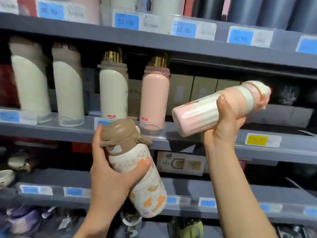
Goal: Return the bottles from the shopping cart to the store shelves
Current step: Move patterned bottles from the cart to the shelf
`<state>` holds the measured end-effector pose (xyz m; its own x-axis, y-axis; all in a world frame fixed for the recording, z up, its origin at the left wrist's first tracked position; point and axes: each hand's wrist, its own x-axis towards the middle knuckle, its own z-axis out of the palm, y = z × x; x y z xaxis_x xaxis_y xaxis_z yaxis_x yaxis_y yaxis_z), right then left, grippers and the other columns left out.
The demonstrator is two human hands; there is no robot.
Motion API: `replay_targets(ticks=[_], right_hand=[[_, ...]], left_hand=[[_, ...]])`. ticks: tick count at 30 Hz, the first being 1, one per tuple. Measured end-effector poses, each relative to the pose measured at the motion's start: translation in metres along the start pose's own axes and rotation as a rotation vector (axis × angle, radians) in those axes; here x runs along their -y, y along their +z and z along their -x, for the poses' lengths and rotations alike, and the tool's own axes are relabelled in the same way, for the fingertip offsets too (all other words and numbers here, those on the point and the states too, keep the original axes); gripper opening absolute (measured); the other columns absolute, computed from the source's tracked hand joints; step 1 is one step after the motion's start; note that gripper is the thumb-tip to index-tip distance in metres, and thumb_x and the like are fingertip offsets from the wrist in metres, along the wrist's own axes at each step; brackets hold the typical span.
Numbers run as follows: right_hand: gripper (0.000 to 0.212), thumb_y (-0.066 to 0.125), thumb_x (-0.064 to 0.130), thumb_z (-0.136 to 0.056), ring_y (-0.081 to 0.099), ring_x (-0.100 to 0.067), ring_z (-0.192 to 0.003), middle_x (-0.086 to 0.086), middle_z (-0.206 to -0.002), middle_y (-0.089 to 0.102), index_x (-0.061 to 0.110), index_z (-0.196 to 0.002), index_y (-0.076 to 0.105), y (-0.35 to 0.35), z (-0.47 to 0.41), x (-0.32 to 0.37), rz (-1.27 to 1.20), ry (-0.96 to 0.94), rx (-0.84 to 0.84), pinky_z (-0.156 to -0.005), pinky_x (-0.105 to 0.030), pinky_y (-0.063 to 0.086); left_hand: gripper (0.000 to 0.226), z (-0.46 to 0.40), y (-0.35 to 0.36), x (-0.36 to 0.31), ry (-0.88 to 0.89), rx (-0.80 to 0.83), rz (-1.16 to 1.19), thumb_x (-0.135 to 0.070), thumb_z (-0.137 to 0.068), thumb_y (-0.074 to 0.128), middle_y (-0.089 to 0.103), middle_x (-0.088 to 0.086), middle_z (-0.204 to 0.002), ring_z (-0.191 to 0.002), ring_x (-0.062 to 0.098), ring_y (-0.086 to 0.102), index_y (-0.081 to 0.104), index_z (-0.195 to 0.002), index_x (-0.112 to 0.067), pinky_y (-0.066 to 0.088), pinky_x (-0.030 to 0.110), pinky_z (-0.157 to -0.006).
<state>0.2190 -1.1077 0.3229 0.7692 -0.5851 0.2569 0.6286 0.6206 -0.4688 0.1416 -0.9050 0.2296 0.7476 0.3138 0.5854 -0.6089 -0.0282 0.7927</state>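
Head view showed the person close against grey store shelves [188, 48], their front edges lined with blue price tags [126, 21]. On the middle shelf stood a cream bottle with a gold cap [113, 90] and a pink bottle with a gold cap [154, 93]; right of the pink one the shelf front lay open, with only boxes [204, 90] set well back.

The left hand [109, 176] gripped a brown-lidded white bottle [137, 170] with orange flowers, fingers wrapped round its upper body, lid tilted toward the shelf edge. The right hand [223, 127] clasped a pink and white bottle [217, 107] round its middle, held nearly sideways, its cap end pointing right over that open stretch, its base just beside the standing pink bottle.
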Motion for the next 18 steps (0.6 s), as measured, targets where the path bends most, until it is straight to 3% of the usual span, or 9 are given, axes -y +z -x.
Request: replay_targets(ticks=[3,7,11,15,18], right_hand=[[0.098,0.082,0.003,-0.067,0.067,-0.025,-0.104,-0.009,-0.125,0.059,0.026,-0.143,0.025,0.011,-0.03,0.0,-0.026,-0.057,-0.045,-0.086,-0.046,0.057],[0.109,0.084,0.005,-0.064,0.066,-0.009,-0.096,0.0,-0.127,0.053,0.024,-0.149,0.018,0.015,-0.052,-0.01,0.138,-0.125,-0.057,-0.077,-0.028,0.058],[0.116,0.086,0.016,-0.056,0.066,-0.015,-0.101,0.0,-0.131,0.051,0.031,-0.148,0.018,0.012,-0.064,-0.02,0.333,-0.111,0.036,-0.087,-0.041,0.057],[0.113,0.086,0.024,-0.059,0.058,-0.013,-0.11,0.003,-0.132,0.049,0.033,-0.147,0.017,0.01,-0.066,-0.025,0.66,-0.187,0.215,-0.097,-0.036,0.05],[0.105,0.086,0.029,-0.056,0.058,-0.015,-0.107,0.002,-0.128,0.051,0.034,-0.14,0.024,0.009,-0.068,-0.028,0.815,-0.225,0.333,-0.094,-0.039,0.051]], left_hand=[[0.116,0.006,0.001,-0.007,0.024,-0.067,-0.076,-0.002,-0.054,0.089,0.05,-0.052,-0.101,-0.096,-0.023,0.053,0.025,-0.139,-0.048,0.04,-0.003,-0.068],[0.118,0.014,0.006,-0.013,0.031,-0.11,-0.117,-0.003,-0.055,0.088,0.05,-0.051,-0.105,-0.098,-0.022,0.052,0.024,-0.144,-0.045,0.044,0.008,-0.073],[0.117,0.02,0.017,-0.02,0.038,-0.139,-0.161,0.001,-0.056,0.087,0.046,-0.056,-0.099,-0.096,-0.028,0.048,0.023,-0.145,-0.039,0.039,-0.004,-0.07],[0.112,0.022,0.026,-0.022,0.059,-0.153,-0.196,0.002,-0.055,0.088,0.045,-0.058,-0.098,-0.094,-0.03,0.047,0.025,-0.13,-0.053,0.036,-0.006,-0.069],[0.109,0.023,0.029,-0.023,0.059,-0.151,-0.201,0.002,-0.056,0.087,0.045,-0.058,-0.096,-0.092,-0.03,0.048,0.025,-0.123,-0.057,0.036,-0.006,-0.066]])
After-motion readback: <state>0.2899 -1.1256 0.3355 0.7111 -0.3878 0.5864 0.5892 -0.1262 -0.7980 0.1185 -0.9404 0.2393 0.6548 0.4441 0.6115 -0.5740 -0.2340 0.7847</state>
